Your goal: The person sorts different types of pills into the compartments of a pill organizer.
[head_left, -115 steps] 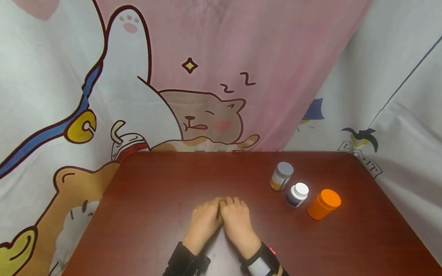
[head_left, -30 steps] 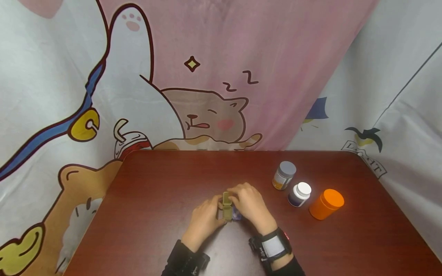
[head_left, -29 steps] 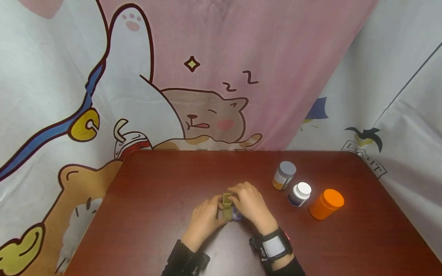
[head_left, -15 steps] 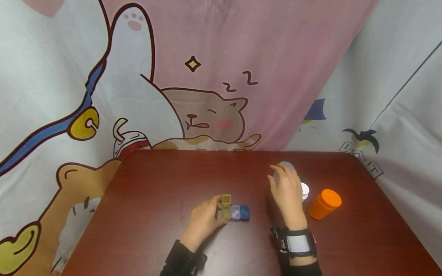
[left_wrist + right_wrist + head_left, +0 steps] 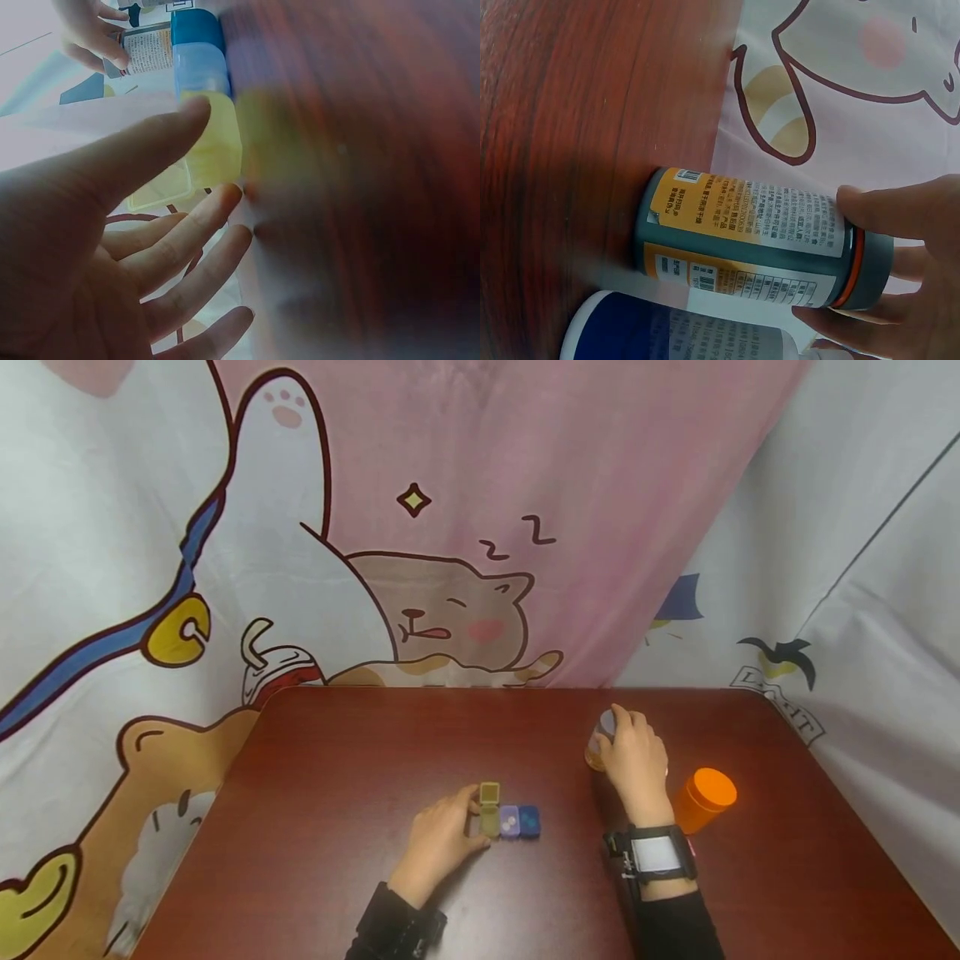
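Note:
A small pill box (image 5: 510, 821) has yellow, lilac and dark blue compartments in a row; the yellow lid (image 5: 490, 793) stands raised. My left hand (image 5: 438, 843) pinches the box's yellow end between thumb and fingers, the thumb overlapping the yellow compartment (image 5: 217, 139) in the left wrist view. Farther back on the right, my right hand (image 5: 637, 768) grips a grey-capped pill bottle (image 5: 742, 236) with an orange and white label. Its thumb lies on one side near the cap, fingers on the other. The bottle stands upright, base at the table.
Beside the gripped bottle is a white and navy bottle (image 5: 675, 330), nearly all hidden by my right hand in the head view. An orange bottle (image 5: 705, 797) stands to its right. The brown table (image 5: 360, 752) meets a cartoon-printed curtain (image 5: 600, 485) at the back.
The hands start together; the pill box then shows between them, yellow lid raised. My right hand leaves the box, reaches right and takes hold of the grey-capped bottle. The left stays at the box.

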A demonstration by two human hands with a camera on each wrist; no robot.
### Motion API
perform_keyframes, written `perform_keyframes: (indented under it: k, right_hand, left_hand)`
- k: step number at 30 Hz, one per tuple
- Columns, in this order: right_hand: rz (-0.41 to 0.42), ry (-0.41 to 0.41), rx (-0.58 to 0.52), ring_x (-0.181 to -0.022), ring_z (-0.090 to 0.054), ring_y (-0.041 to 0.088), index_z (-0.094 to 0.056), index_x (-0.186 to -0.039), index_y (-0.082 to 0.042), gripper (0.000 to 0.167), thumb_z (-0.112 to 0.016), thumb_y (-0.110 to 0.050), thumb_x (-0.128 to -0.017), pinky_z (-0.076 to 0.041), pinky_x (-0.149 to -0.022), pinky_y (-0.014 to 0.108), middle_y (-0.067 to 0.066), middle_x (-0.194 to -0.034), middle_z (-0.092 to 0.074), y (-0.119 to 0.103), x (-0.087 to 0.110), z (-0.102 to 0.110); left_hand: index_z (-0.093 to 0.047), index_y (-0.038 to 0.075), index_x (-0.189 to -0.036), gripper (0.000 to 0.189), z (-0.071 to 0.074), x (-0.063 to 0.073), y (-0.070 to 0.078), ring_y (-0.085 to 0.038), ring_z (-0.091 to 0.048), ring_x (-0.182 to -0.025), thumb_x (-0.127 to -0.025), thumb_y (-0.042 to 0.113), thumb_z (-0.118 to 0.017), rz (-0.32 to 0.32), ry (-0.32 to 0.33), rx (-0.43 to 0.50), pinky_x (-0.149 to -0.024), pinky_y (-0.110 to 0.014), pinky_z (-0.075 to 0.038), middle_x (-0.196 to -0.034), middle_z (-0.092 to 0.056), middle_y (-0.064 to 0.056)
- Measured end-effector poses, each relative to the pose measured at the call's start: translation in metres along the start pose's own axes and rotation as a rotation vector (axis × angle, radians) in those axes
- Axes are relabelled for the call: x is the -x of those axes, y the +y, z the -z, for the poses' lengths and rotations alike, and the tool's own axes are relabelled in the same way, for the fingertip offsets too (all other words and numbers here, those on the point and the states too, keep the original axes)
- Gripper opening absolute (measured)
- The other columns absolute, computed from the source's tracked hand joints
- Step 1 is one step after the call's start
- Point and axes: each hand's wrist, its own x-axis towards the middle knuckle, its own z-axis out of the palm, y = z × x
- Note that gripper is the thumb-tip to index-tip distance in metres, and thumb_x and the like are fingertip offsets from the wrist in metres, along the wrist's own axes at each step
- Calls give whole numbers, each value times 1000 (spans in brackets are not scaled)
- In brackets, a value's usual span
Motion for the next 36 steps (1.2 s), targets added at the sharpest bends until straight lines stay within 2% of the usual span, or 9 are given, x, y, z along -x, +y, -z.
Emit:
perform_keyframes:
  k: [7,10,14,17,20,25,28,32,36]
  right_hand:
    - [66,45,6,-106,-65,53,-59,-139,7,56,-80,-16,-92,-53,-89,64,34,-125,-62,-6,13,-2]
    - [121,59,24,-103,-66,52,-61,-136,6,56,-83,-15,-89,-55,-85,63,33,-122,-65,-11,26,2]
    - [188,60,61,-99,-68,47,-64,-134,4,58,-87,-18,-85,-57,-82,60,29,-118,-68,-19,45,12]
    - [235,61,64,-95,-69,43,-67,-131,1,60,-91,-21,-81,-59,-80,57,24,-115,-70,-25,62,18]
    - [297,68,42,-90,-70,38,-70,-128,-3,62,-95,-23,-74,-61,-77,52,18,-112,-72,-32,81,20]
    - [444,90,12,-90,-71,25,-74,-122,-10,66,-100,-31,-65,-60,-75,43,5,-108,-73,-45,111,20]
    - [522,85,2,-92,-70,19,-74,-120,-14,67,-100,-39,-64,-60,-78,39,-1,-107,-73,-54,126,20]
    - [594,66,-23,-94,-69,13,-73,-118,-16,67,-98,-46,-64,-60,-80,36,-6,-105,-71,-67,142,19]
    - [632,60,-45,-95,-68,13,-72,-118,-16,67,-97,-48,-65,-60,-82,37,-7,-106,-70,-74,150,18]
  left_hand:
    - [-68,6,-131,71,24,14,-2,-30,-75,-101,-71,32,-95,-17,10,-120,-86,-52,-62,-114,-79,-6]
    - [-71,8,-129,63,34,19,-1,-31,-75,-103,-75,32,-93,-22,-18,-117,-89,-53,-60,-113,-79,-6]
    - [-73,11,-124,49,38,24,5,-26,-75,-97,-82,33,-87,-66,-84,-45,-85,-52,-60,-107,-80,-1]
    - [-75,13,-119,39,36,25,12,-20,-75,-92,-87,34,-83,-111,-125,0,-82,-49,-60,-104,-80,2]
    - [-74,15,-121,39,31,26,21,-19,-75,-96,-89,36,-81,-140,-138,15,-83,-47,-61,-111,-80,1]
    - [-61,11,-142,67,19,32,34,-28,-70,-120,-85,36,-85,-151,-145,66,-97,-51,-59,-137,-70,-8]
    - [-54,7,-148,80,7,41,38,-32,-66,-128,-82,38,-88,-156,-140,117,-103,-55,-56,-144,-65,-13]
    - [-57,8,-145,81,-7,48,39,-31,-67,-126,-80,43,-89,-160,-110,202,-102,-52,-57,-140,-68,-10]
    - [-62,14,-141,74,-12,49,39,-25,-70,-118,-79,44,-89,-160,-110,278,-96,-44,-59,-132,-72,-3]
